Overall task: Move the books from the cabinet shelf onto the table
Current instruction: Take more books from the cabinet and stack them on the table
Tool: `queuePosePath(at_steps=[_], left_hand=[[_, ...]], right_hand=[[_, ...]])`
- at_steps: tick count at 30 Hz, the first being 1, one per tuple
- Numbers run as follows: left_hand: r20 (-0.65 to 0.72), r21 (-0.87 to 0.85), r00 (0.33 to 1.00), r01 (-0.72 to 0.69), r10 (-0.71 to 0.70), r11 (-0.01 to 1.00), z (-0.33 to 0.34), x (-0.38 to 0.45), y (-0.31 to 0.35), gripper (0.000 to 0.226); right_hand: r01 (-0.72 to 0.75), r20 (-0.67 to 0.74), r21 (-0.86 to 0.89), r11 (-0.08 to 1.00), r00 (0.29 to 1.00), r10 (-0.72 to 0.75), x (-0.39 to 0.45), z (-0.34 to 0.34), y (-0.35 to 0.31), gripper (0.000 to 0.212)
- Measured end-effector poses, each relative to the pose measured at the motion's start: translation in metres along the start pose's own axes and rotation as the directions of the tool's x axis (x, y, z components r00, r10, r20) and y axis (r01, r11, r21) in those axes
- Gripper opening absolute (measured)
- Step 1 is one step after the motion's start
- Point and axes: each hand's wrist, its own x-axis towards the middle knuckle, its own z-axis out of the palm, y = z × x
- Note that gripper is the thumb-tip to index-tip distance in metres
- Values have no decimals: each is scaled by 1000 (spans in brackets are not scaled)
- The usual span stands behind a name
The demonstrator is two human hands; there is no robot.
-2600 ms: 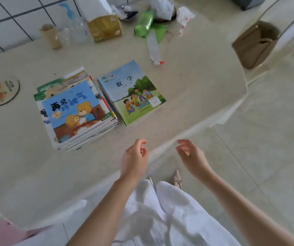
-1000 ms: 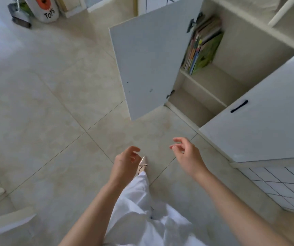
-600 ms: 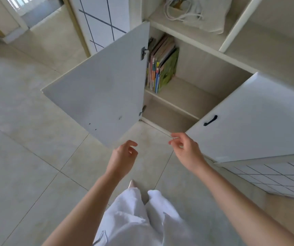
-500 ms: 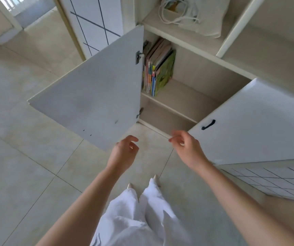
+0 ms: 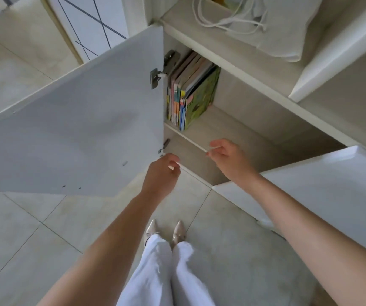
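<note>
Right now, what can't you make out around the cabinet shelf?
Head view only:
- Upright row of colourful books: count and titles unreadable; the open white cabinet door hides its left end.
- The table: out of frame.
- White drawstring bag on the upper shelf: cut off by the top edge.

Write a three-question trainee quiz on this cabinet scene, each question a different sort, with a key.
1. True or false: the left hand grips a book.
2. The row of upright colourful books stands at which end of the pale wooden cabinet shelf? A) left end, by the hinged white door B) right end C) middle
3. Fill in: the white drawstring bag lies on the ledge ____ the books.

Key: 1 false; 2 A; 3 above.
</note>
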Motion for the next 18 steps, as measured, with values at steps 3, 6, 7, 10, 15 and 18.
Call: queuePosePath(at_steps=[3, 6, 7, 10, 15, 18], left_hand=[[-4, -25, 1000, -26, 26, 999, 4, 36, 1, 24], [-10, -33, 999, -46, 45, 998, 7, 78, -2, 27], [-19, -38, 998, -61, 61, 997, 8, 94, -5, 28], [-49, -62, 993, -108, 105, 992, 14, 135, -12, 31], [-137, -92, 977, -175, 162, 980, 28, 183, -20, 47], [-192, -138, 960, -229, 201, 964, 36, 196, -19, 57]], right_hand=[[-28, 2, 61, 998, 1000, 28, 36, 2, -5, 24], [-71, -28, 137, 988, 997, 75, 79, 6, -15, 24], [-87, -33, 168, 982, 995, 94, 94, 8, -20, 20], [-116, -29, 222, 968, 992, 125, 136, 13, -34, 19], [-208, -9, 331, 920, 975, 223, 191, 21, -54, 41], [-249, 25, 430, 868, 964, 265, 210, 23, -61, 71]])
